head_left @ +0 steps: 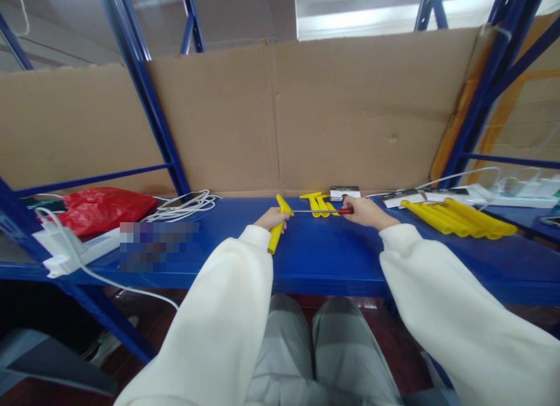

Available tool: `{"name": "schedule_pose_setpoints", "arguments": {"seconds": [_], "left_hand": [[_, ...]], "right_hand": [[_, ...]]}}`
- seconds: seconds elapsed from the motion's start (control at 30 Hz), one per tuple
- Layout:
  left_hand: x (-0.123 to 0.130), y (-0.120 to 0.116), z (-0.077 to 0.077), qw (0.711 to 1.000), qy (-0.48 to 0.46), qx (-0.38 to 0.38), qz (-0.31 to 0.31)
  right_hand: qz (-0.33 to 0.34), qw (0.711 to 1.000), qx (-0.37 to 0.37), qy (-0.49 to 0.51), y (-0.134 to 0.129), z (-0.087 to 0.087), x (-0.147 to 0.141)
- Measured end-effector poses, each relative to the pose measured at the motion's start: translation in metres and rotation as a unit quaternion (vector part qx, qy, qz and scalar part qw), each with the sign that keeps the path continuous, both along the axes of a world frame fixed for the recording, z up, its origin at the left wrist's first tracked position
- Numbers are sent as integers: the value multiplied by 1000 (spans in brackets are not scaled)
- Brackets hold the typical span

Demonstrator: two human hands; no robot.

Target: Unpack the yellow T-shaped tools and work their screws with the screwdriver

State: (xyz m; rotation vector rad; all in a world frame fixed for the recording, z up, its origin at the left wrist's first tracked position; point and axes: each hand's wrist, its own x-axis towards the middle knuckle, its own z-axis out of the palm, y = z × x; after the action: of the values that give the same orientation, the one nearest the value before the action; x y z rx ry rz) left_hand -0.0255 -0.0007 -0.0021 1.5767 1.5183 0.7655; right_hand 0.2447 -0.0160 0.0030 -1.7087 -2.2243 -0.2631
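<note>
My left hand (pixel 272 219) is closed around a yellow plastic part (pixel 275 238) with a handle-like tube and a wider head, held tilted above the blue shelf. In my right hand (pixel 365 212) is a screwdriver (pixel 312 211) with a red handle, its long thin shaft pointing left. The tip of the shaft meets the head of the yellow part. Just behind the shaft, several similar yellow parts (pixel 321 205) lie on the shelf, partly hidden by it. A small black-and-white box (pixel 345 192) stands beside them near the cardboard.
Several yellow tubes (pixel 459 218) lie in a row at right, near flat boxes (pixel 402 197). On the left are a red plastic bag (pixel 109 209), coiled white cable (pixel 190 206) and a power strip (pixel 100 245). Cardboard (pixel 324 114) walls off the back between blue posts (pixel 151 102).
</note>
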Motion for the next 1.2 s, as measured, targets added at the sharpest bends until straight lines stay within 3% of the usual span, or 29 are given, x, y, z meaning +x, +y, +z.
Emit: {"name": "schedule_pose_setpoints", "arguments": {"seconds": [0.3, 0.63, 1.2], "left_hand": [[2, -5, 2, 999, 34, 17, -4], [2, -2, -1, 999, 35, 22, -13], [0, 3, -4, 998, 33, 44, -35]], "right_hand": [[-13, 998, 45, -43, 0, 0, -1], [1, 997, 71, -30, 11, -12, 3], [-45, 997, -7, -69, -4, -1, -6]]}}
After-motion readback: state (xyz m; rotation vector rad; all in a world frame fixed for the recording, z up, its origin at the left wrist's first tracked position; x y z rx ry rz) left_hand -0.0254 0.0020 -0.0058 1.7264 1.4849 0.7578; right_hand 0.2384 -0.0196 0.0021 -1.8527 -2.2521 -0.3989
